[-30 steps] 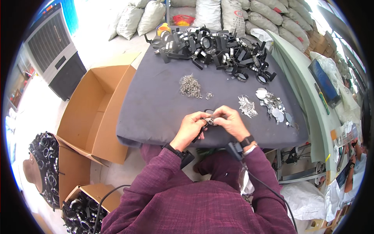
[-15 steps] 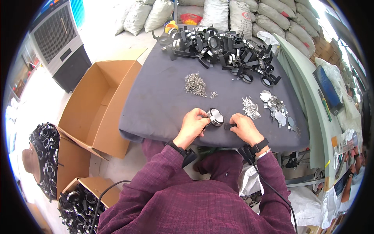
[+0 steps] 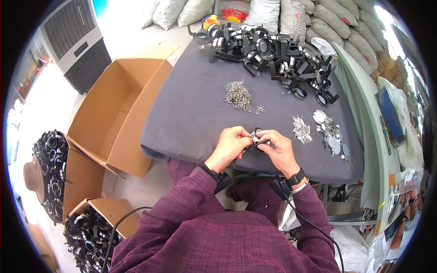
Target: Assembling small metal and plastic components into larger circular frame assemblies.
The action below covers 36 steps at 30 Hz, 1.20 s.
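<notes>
the small black clamp piece with its round silver part (image 3: 256,138) sits between your two hands at the near edge of the grey table cover (image 3: 191,118), right in front of you. your left hand (image 3: 231,144) has its fingers curled shut on the left end of it, and your right hand (image 3: 275,146) pinches the right end, thumb and fingers closed on the piece. half a second ago the hands were apart: the left alone held the piece with its round face up, and the right lay flat on the cover beside it. now the right has come back in and both hands are closed on the piece together, much as they were a second ago. to my eye that means you are back to fitting or pressing the part, not picking up a new one, though the joint itself is hidden under your fingers.

just beyond your right hand lie a small heap of thin silver clips (image 3: 301,128) and, further right, flat silver discs (image 3: 331,134). a heap of little wire rings (image 3: 237,94) lies toward the middle. the big pile of black clamps (image 3: 268,50) fills the far side. an open cardboard box (image 3: 119,107) stands at your left.
</notes>
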Tool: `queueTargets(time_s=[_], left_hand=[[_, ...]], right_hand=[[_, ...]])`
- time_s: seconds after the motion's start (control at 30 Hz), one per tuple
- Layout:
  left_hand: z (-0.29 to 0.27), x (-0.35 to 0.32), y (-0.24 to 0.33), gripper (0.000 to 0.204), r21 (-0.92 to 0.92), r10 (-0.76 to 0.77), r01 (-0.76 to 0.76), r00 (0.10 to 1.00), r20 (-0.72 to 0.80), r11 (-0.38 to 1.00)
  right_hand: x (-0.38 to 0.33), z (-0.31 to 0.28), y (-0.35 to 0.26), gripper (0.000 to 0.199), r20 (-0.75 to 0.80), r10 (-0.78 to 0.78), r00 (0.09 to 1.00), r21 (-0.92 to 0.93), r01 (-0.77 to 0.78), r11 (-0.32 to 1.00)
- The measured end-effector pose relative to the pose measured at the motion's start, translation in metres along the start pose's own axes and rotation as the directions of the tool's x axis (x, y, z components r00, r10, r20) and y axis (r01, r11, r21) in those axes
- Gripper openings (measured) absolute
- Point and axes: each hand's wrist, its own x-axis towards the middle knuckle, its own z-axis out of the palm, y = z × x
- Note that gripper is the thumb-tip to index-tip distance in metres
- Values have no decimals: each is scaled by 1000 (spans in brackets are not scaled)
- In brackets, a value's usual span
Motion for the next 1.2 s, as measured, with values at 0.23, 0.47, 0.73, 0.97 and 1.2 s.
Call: queueTargets(time_s=[0.23,0.47,0.73,0.97,1.2], left_hand=[[-2,-1,-18,11,276,315,-297,949,-21,914],[-3,0,-24,24,642,679,-556,730,73,528],[2,-3,-20,24,687,627,-483,777,52,543],[-6,-7,-1,18,305,94,-94,995,16,948],[2,55,91,13,226,79,-66,996,-46,972]], right_hand=[[12,-2,5,21,33,-29,999,-124,33,992],[40,-9,8,14,211,-17,977,-49,28,998],[37,-7,12,15,250,227,941,162,-272,948],[-38,-19,34,12,-380,248,891,133,-213,968],[-67,-23,40,12,-517,235,823,12,-267,964]])
